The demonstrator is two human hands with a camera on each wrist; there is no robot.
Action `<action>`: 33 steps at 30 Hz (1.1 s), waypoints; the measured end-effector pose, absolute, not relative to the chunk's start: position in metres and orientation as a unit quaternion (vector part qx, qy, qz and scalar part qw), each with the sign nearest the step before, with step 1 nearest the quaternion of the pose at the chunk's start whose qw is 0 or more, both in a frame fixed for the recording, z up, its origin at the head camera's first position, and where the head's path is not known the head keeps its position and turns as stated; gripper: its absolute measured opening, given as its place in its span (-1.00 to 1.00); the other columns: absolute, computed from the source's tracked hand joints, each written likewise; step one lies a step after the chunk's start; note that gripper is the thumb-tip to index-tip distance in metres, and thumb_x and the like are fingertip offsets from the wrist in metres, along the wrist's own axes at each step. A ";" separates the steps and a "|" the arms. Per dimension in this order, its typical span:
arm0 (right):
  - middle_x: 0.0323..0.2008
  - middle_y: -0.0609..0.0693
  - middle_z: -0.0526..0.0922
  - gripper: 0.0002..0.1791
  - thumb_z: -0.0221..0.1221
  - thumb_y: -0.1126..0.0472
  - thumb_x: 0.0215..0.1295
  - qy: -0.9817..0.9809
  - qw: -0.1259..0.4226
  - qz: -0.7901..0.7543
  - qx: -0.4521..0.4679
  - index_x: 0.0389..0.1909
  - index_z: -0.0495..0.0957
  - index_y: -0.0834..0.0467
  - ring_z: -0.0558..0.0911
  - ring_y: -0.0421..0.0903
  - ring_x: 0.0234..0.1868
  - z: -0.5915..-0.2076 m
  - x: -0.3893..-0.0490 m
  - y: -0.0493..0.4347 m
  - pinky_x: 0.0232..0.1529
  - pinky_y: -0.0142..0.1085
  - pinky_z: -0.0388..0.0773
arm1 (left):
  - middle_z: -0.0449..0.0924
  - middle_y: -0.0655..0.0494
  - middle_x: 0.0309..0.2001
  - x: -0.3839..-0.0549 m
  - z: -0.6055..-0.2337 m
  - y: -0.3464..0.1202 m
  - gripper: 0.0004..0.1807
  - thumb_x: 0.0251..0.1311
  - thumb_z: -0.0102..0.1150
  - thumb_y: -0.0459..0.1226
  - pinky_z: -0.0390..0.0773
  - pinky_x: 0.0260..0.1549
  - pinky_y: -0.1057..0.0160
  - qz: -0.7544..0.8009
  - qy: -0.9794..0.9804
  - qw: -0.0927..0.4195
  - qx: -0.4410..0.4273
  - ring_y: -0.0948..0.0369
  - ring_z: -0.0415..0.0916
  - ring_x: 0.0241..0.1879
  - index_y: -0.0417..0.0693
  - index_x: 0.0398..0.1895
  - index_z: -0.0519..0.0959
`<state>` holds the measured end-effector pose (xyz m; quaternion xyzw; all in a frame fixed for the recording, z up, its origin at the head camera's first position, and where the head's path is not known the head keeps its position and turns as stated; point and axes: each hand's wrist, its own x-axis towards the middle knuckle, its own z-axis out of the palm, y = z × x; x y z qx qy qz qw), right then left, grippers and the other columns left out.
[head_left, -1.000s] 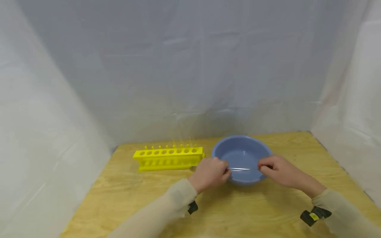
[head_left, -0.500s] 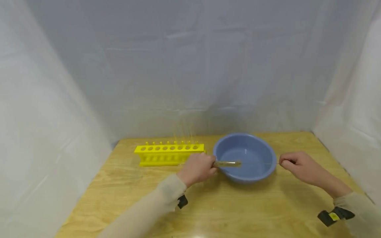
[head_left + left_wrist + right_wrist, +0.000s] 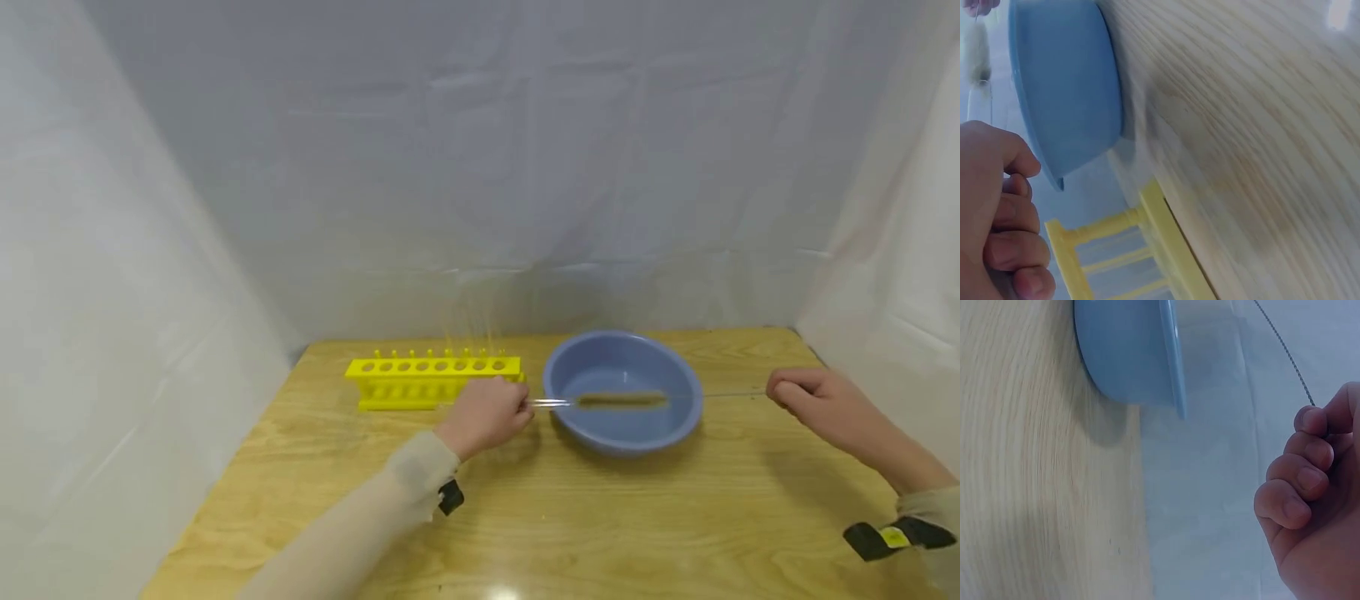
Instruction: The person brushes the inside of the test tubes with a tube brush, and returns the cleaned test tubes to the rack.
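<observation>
My left hand [image 3: 487, 417] grips a clear glass test tube [image 3: 551, 403] lying level, its mouth toward the right. Right at that mouth is the fuzzy tan head of a test tube brush [image 3: 622, 401], above the blue basin [image 3: 551, 392]. From the brush a thin wire handle [image 3: 731, 393] runs right to my right hand [image 3: 825, 412], which pinches its end between thumb and curled forefinger. The right wrist view shows the wire as twisted [image 3: 1285, 350]. In the left wrist view the pale bristles [image 3: 977, 53] meet the tube's rim, and the tube's other end is hidden by my fingers.
A yellow test tube rack [image 3: 435, 367] with round holes and a row of pegs stands left of the basin, partly behind my left hand. The wooden table [image 3: 600, 517] ends at a plastic sheet wall [image 3: 480, 167] behind, with more sheeting on both sides.
My right hand has moved well to the right, drawing the brush head out to the tube's mouth. My left hand has shifted slightly left with the tube.
</observation>
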<state>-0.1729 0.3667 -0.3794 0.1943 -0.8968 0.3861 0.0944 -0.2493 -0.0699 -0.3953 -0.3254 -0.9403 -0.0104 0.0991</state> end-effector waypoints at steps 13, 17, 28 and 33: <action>-0.71 -0.07 0.21 -0.56 -0.20 0.21 0.62 -0.920 0.081 0.364 0.120 -0.57 0.35 0.14 0.21 -0.13 -0.72 -0.389 -0.168 0.385 -0.63 -0.24 0.16 | 0.36 0.30 -0.71 -0.251 -0.398 -0.069 -0.68 0.30 0.15 -0.07 0.30 -0.73 0.32 0.001 -0.949 0.107 -0.298 0.32 0.29 -0.69 0.16 -0.63 0.46; -0.70 -0.06 0.22 -0.58 -0.20 0.21 0.62 -0.916 0.077 0.377 0.116 -0.52 0.40 0.14 0.22 -0.13 -0.72 -0.392 -0.165 0.389 -0.65 -0.25 0.18 | 0.30 0.30 -0.74 -0.248 -0.395 -0.064 -0.65 0.29 0.13 -0.09 0.25 -0.78 0.31 0.013 -0.949 0.118 -0.292 0.32 0.24 -0.72 0.16 -0.68 0.42; -0.70 -0.03 0.25 -0.60 -0.21 0.22 0.62 -0.913 0.071 0.391 0.092 -0.41 0.51 0.20 0.25 -0.09 -0.70 -0.396 -0.164 0.394 -0.63 -0.23 0.20 | 0.23 0.31 -0.78 -0.247 -0.388 -0.050 -0.73 0.10 0.22 -0.15 0.12 -0.84 0.35 0.059 -0.934 0.172 -0.306 0.34 0.12 -0.77 0.12 -0.70 0.43; -0.70 -0.03 0.27 -0.61 -0.19 0.25 0.61 -0.913 0.080 0.390 0.090 -0.41 0.51 0.18 0.25 -0.11 -0.70 -0.399 -0.162 0.393 -0.65 -0.24 0.20 | 0.17 0.32 -0.80 -0.249 -0.390 -0.044 -0.69 0.06 0.23 -0.17 0.07 -0.85 0.37 0.093 -0.915 0.220 -0.326 0.36 0.00 -0.78 0.13 -0.74 0.37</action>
